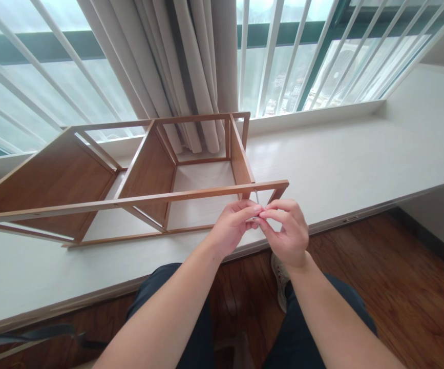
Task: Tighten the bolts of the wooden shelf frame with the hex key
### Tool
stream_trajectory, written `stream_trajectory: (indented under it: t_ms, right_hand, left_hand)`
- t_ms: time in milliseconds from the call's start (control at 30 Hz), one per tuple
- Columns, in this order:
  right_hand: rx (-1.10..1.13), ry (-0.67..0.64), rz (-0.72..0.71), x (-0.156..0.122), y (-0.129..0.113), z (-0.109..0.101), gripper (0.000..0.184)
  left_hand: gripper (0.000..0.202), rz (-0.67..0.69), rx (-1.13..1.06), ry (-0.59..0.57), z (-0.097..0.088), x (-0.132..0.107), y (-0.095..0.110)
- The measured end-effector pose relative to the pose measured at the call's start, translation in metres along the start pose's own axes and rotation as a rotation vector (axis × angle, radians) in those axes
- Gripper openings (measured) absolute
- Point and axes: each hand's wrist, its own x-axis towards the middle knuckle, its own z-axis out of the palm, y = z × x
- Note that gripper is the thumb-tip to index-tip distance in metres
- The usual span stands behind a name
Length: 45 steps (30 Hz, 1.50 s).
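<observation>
A wooden shelf frame (pixel 191 195) lies on its side on the white ledge, its brown panels standing upright. Just in front of its near rail, at the right end, my two hands meet. My left hand (pixel 232 225) pinches a thin metal rod (pixel 257 198) between thumb and fingers; the rod's upper end is close to the rail's edge. My right hand (pixel 286 230) is closed at the same spot, its thumb and fingertips pinched against the rod's lower part. The fingers hide most of that lower part, so I cannot tell whether it is a bolt or a key.
The white ledge (pixel 340 154) runs along the barred windows (pixel 283 66). A grey curtain (pixel 164 61) hangs behind the shelf. Below the ledge's front edge is a dark wooden floor (pixel 367 261), with my shoe (pixel 280 279) on it. A dark strap (pixel 33 334) crosses the lower left.
</observation>
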Motion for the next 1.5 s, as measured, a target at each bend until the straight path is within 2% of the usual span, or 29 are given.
stream_trajectory:
  t_ms: [167, 633, 1267, 1500]
  right_hand:
    - [-0.011, 0.005, 0.018, 0.001, 0.000, -0.001, 0.020]
    - [0.040, 0.027, 0.065, -0.002, 0.001, -0.001, 0.020]
    - [-0.006, 0.023, 0.038, 0.000, -0.001, -0.001, 0.025]
    - [-0.050, 0.065, 0.062, 0.003, -0.004, 0.001, 0.015]
  left_hand:
    - [0.024, 0.022, -0.084, 0.056, 0.008, -0.002, -0.007]
    - [0.024, 0.085, -0.205, 0.124, 0.019, -0.002, -0.023]
    - [0.023, 0.097, -0.212, 0.095, 0.016, 0.000, -0.022]
    - [0.025, 0.084, -0.210, 0.112, 0.017, 0.002, -0.020]
